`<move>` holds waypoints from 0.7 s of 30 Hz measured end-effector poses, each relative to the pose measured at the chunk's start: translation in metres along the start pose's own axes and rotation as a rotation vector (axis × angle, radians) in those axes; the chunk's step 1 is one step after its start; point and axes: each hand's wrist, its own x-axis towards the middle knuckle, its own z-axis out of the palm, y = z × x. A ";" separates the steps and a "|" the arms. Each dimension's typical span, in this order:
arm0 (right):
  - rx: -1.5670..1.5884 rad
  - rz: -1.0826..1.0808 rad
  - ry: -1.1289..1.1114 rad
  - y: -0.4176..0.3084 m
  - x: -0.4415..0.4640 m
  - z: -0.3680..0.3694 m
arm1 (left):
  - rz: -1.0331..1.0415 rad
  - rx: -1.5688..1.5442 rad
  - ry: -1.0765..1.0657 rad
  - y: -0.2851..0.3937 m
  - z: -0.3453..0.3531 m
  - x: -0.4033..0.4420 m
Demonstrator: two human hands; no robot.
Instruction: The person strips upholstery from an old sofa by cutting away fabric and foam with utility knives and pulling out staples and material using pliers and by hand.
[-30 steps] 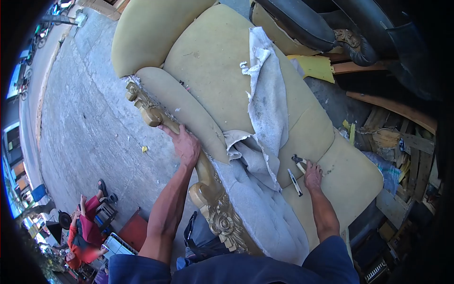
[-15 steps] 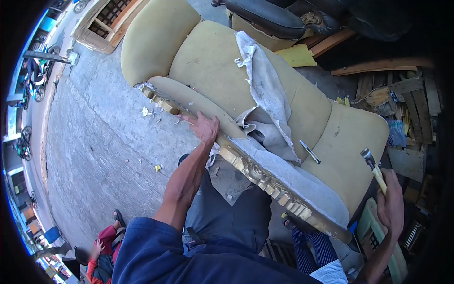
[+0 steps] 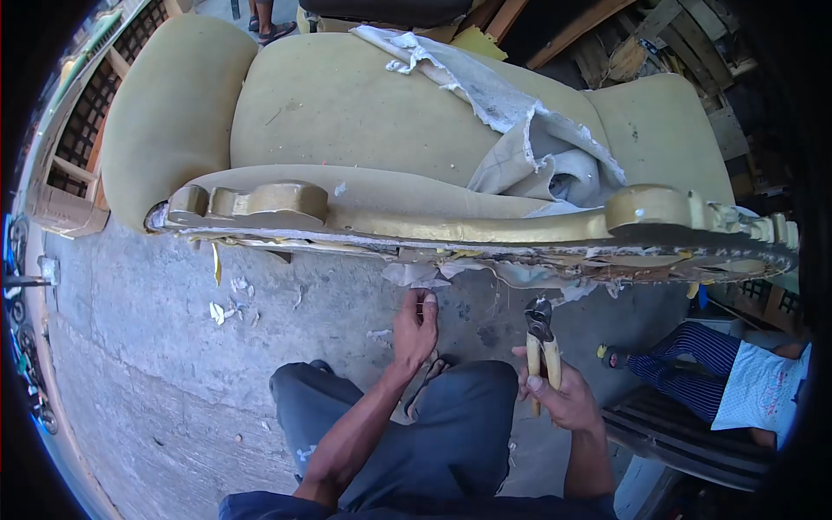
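Note:
A beige upholstered sofa (image 3: 364,108) lies across the view, with its gold carved wooden frame edge (image 3: 468,227) towards me. Just below that edge, my left hand (image 3: 416,334) is closed, thumb against fingers, on a pale scrap of torn fabric (image 3: 418,275) hanging from the underside. My right hand (image 3: 562,394) grips the yellowish handles of a pair of pincers (image 3: 539,325), jaws pointing up near the frame's raw edge. Loose grey-white cloth (image 3: 520,143) lies crumpled over the sofa.
Fabric scraps (image 3: 227,310) litter the concrete floor (image 3: 173,364). At right, a person in striped trousers (image 3: 689,368) is beside a dark slatted bench (image 3: 685,442). Another person's feet (image 3: 276,33) show behind the sofa. Wooden pieces (image 3: 685,39) are piled at back right, and a wooden frame (image 3: 82,156) stands left.
My view has swung round, and the sofa's frame edge now runs nearly level. My left hand has left the frame top for the fabric below. The pincers have come to my front.

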 end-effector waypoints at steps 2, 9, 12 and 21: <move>-0.185 0.081 -0.129 0.063 0.036 -0.003 | 0.081 -0.166 -0.054 -0.034 0.024 0.041; -0.197 -0.257 0.078 0.223 0.100 0.025 | 0.368 -0.732 -0.352 -0.079 0.038 0.104; -0.121 -0.301 0.136 0.240 0.108 0.046 | 0.563 -0.384 -0.311 -0.095 0.030 0.124; -0.540 -0.291 0.531 0.215 0.130 0.088 | 0.755 -0.067 -0.103 -0.087 0.024 0.114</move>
